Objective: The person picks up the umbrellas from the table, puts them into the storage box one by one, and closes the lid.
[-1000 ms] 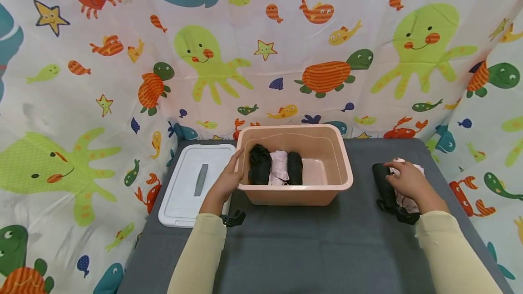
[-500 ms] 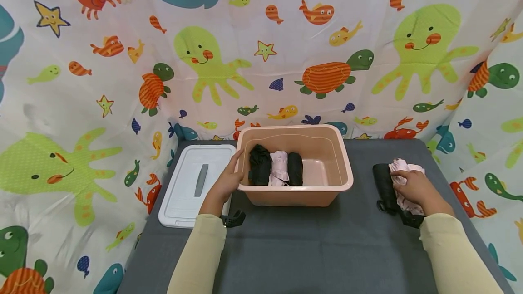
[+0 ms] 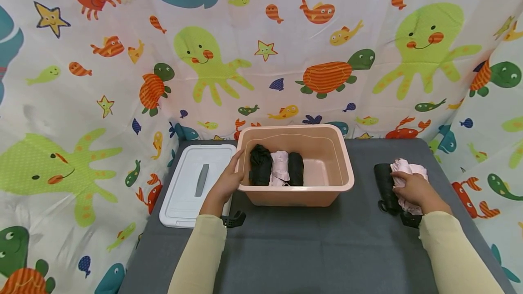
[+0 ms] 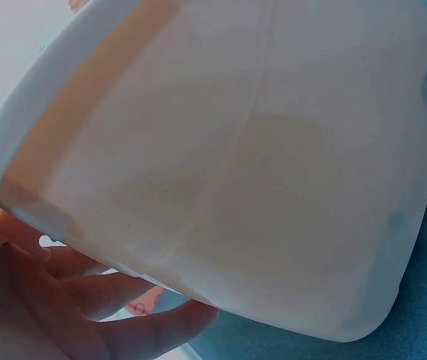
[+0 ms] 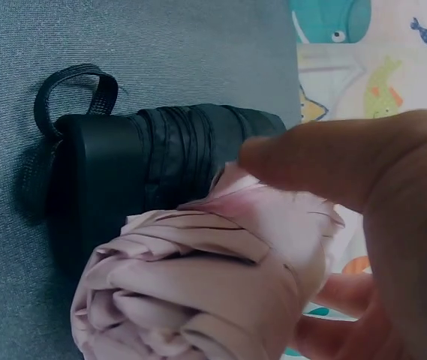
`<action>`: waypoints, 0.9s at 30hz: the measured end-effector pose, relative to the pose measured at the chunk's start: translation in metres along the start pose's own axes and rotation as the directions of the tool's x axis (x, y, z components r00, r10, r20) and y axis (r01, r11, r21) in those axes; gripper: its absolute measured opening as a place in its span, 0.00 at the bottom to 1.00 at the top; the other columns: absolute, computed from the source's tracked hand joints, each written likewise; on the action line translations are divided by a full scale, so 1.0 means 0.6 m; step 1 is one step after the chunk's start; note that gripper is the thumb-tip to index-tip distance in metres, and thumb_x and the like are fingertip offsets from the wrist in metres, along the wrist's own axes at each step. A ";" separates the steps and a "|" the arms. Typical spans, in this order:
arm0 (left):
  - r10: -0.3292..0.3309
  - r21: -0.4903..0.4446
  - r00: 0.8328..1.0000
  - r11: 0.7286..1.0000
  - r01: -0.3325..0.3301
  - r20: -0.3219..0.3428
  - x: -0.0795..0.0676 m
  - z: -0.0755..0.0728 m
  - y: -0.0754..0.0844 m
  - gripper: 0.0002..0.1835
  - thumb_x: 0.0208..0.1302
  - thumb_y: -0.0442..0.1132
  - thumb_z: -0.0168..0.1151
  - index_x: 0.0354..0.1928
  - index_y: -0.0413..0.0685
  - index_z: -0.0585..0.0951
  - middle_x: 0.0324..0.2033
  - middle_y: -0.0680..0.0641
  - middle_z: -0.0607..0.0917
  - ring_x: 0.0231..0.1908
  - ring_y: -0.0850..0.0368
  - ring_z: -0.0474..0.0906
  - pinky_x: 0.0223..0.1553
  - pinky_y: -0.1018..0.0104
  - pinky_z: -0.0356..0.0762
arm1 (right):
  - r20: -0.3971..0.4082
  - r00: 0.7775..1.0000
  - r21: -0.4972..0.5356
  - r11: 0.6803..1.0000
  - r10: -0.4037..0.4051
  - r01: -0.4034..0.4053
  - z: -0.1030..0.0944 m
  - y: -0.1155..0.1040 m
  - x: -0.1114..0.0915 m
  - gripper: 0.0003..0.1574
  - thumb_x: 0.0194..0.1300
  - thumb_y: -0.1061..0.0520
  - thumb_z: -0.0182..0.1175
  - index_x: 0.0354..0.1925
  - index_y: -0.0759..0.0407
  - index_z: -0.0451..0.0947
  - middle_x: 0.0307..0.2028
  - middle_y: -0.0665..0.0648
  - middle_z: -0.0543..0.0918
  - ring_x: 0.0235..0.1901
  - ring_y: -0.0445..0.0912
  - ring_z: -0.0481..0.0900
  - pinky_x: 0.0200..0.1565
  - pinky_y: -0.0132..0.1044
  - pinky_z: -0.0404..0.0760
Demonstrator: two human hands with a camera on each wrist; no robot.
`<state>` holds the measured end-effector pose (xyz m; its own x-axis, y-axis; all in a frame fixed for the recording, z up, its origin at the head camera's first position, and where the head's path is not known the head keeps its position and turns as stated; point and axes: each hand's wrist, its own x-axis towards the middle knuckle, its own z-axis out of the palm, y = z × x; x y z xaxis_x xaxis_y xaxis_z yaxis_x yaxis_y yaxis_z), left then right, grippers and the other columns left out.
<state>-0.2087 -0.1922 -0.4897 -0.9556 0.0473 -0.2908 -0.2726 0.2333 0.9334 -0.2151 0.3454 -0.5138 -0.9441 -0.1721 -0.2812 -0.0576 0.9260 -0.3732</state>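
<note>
My left hand [image 3: 226,184] holds the left end of a peach plastic bin [image 3: 292,198]; in the left wrist view its fingers lie against the outer wall [image 4: 221,187] below the rim. Inside the bin, side by side in the left half, lie a black bundle [image 3: 260,165], a pink bundle [image 3: 279,167] and a black roll [image 3: 296,169]. On the right, my right hand [image 3: 416,190] grips a pink rolled fabric bundle [image 5: 190,292], thumb on the near side, fingers beyond. Against it lies a black folding umbrella [image 5: 115,165] with a strap loop.
A white lid [image 3: 180,194] with a grey handle lies left of the bin, partly behind my left arm. Both rest on a grey cloth-covered table [image 3: 310,248]. A sea-animal curtain [image 3: 261,71] encloses the back and sides. Something black [image 3: 410,219] shows below the pink bundle.
My right hand has come down onto the pink bundle and settled around it, shifting slightly right. The left hand and the bin have stayed in place.
</note>
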 end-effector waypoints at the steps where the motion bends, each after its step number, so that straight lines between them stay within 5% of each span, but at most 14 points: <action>1: -0.004 -0.002 1.000 1.000 0.004 -0.002 0.000 0.000 0.000 0.43 0.61 0.26 0.44 0.73 0.78 0.54 0.74 0.46 0.53 0.68 0.40 0.60 0.58 0.37 0.70 | 0.008 1.000 0.005 1.000 0.012 -0.012 0.001 0.001 0.001 0.38 0.59 0.52 0.60 0.63 0.68 0.64 0.51 0.82 0.73 0.52 0.75 0.63 0.51 0.73 0.66; 8: -0.006 0.003 1.000 1.000 0.006 -0.006 -0.001 0.001 0.000 0.44 0.60 0.27 0.44 0.72 0.78 0.54 0.74 0.47 0.53 0.68 0.40 0.60 0.58 0.37 0.69 | 0.033 0.996 0.057 0.995 0.083 -0.085 0.010 0.009 0.006 0.44 0.58 0.48 0.63 0.66 0.65 0.60 0.56 0.85 0.61 0.53 0.74 0.61 0.51 0.76 0.64; 18: 0.019 0.007 0.999 1.000 -0.019 0.041 -0.002 -0.003 0.001 0.45 0.61 0.25 0.43 0.75 0.74 0.51 0.76 0.47 0.46 0.70 0.42 0.54 0.59 0.42 0.68 | -0.005 0.995 0.066 0.993 0.100 -0.100 0.015 0.016 0.002 0.42 0.55 0.53 0.63 0.65 0.64 0.62 0.56 0.85 0.60 0.52 0.74 0.61 0.51 0.75 0.65; 27: 0.016 0.011 0.996 1.000 -0.017 0.082 -0.035 -0.005 0.044 0.44 0.60 0.24 0.42 0.77 0.62 0.48 0.76 0.41 0.45 0.71 0.38 0.53 0.60 0.39 0.66 | -0.032 0.998 0.070 0.996 0.056 -0.054 0.005 0.006 -0.010 0.41 0.55 0.54 0.63 0.65 0.65 0.63 0.57 0.84 0.62 0.54 0.75 0.60 0.53 0.75 0.63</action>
<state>-0.1962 -0.1901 -0.4583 -0.9473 0.1308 -0.2924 -0.2553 0.2429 0.9358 -0.2084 0.3486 -0.5161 -0.9557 -0.1088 -0.2734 0.0163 0.9082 -0.4183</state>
